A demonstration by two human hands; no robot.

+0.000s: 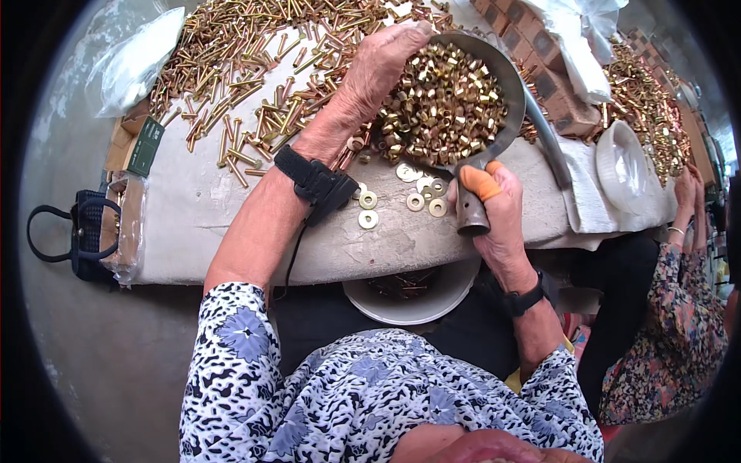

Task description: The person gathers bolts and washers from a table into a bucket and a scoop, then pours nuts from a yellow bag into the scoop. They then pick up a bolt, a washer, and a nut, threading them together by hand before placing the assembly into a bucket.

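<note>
One small-printed green box (144, 150), right hand (502, 212) around scoop handle (472, 216)

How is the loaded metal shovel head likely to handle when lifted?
The shovel head will probably feel heavy, heaped with gold-coloured metal nuts. Being metal, it should hardly flex. The nuts lie loose, so some would likely spill if the right hand let it tip.
</note>
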